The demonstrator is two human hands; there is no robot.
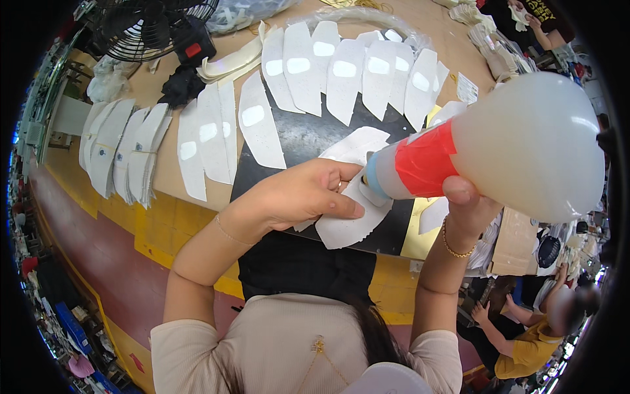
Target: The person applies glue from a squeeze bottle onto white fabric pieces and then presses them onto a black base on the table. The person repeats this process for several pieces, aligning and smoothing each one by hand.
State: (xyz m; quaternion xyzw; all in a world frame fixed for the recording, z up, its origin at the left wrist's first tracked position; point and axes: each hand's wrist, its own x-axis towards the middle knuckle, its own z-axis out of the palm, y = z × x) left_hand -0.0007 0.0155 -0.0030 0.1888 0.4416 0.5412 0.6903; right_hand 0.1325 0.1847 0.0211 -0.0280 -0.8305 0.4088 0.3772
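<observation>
My right hand (471, 209) is closed round a large translucent plastic bottle (531, 144), wrapped in red tape near its neck and ringed in light blue at its narrow end. The bottle lies tilted, its narrow end pointing left onto a pale fabric piece (349, 228). Thumb and fingers of my left hand (298, 194) pinch that piece by its left side, above a black board (305, 141). Where the bottle's tip meets the fabric is partly hidden. Behind, several similar cut pieces (341, 82) overlap in a row, each with a whiter patch.
Bundled stacks of pale pieces (125, 151) stand on the table's left. A black fan (147, 29) and a black cloth (182, 87) are at the far left. At the lower right, a person in a yellow shirt (535, 354) sits close by. Another person's hand shows at the top right.
</observation>
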